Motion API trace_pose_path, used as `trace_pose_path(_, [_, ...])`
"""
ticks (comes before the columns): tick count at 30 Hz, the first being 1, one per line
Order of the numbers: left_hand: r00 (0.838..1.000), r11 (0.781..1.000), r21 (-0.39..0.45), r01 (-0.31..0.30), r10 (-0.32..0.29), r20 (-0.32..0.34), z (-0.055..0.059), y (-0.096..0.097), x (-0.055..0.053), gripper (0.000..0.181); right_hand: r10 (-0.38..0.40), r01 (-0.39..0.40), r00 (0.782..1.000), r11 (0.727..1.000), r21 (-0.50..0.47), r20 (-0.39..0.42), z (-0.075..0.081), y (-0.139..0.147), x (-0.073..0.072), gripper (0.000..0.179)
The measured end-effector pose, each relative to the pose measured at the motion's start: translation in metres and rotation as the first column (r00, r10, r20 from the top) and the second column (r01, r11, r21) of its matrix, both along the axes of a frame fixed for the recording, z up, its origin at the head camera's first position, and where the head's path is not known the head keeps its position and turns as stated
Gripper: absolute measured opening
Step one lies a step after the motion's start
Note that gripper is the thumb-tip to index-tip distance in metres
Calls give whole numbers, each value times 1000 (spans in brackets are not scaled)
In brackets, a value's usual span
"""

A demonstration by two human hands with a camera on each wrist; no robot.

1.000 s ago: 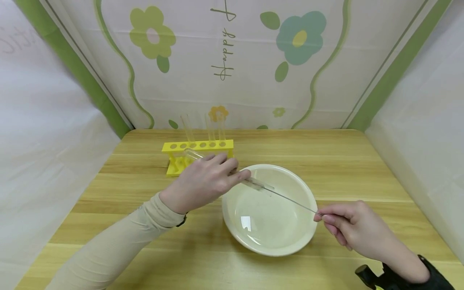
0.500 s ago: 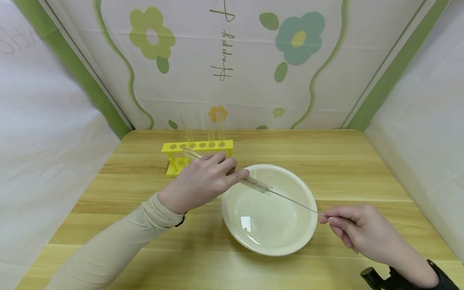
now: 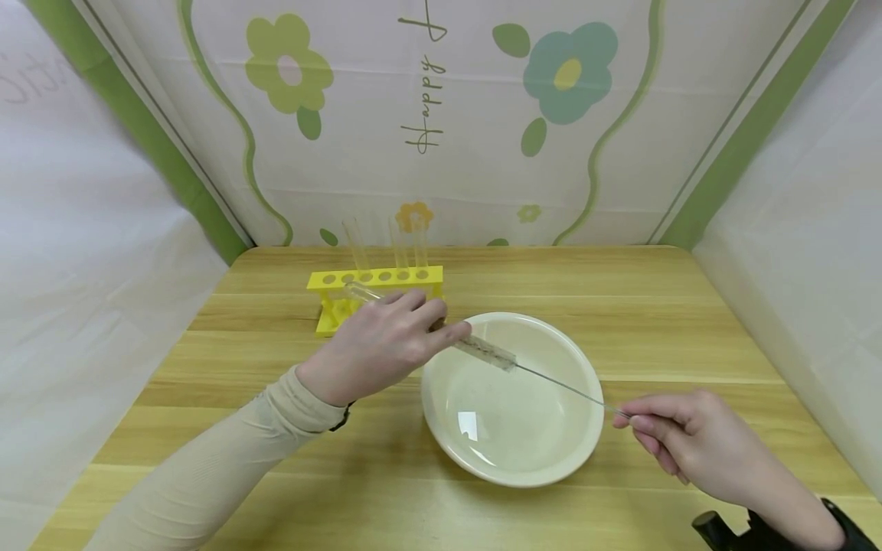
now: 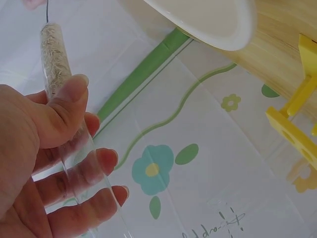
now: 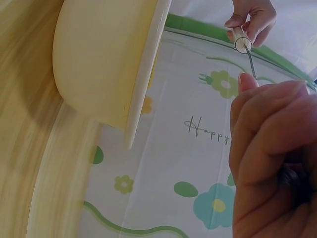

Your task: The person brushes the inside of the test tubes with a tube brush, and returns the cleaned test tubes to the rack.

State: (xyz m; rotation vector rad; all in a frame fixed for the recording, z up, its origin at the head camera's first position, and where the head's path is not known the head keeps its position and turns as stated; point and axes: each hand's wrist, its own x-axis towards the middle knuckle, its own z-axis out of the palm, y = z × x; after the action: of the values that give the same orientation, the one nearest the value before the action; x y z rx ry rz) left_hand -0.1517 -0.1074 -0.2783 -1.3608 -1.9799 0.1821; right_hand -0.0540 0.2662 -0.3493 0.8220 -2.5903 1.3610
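Observation:
Over the bowl (image 3: pixel 511 479), my left hand (image 3: pixel 386 348) grips a clear glass test tube (image 3: pixel 361 291), tilted with its mouth down to the right. Inside the mouth end sit the pale bristles of a test tube brush (image 4: pixel 55 57). The brush's thin wire handle (image 3: pixel 560 384) runs out of the tube to my right hand (image 3: pixel 696 440), which pinches its end between thumb and fingers. In the left wrist view, the thumb presses the tube against the curled fingers. The right wrist view shows the tube's round mouth with the wire coming out.
Behind my left hand stands a yellow test tube rack (image 3: pixel 375 278) with 3 upright glass tubes (image 3: pixel 401 249) in it. The cream bowl holds clear water. A wooden table (image 3: pixel 675 321) lies under everything, with a flowered cloth (image 3: pixel 468 184) behind and white side walls.
My right hand has moved a little right and down, drawing the wire farther out. The bristles now fill the tube's mouth end. My left hand has shifted only slightly left.

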Motion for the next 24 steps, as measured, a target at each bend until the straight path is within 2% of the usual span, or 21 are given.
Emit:
trace_pose_path(16, [1000,1000,-1,-2,2,10,0,-3,1,37,-1,1,1000,1000,3,13,-1,4,2,29])
trace_pose_path(24, [1000,1000,-7,-2,2,6,3,-4,4,34,-18,18,1000,1000,14,-2,-1,5,5,28])
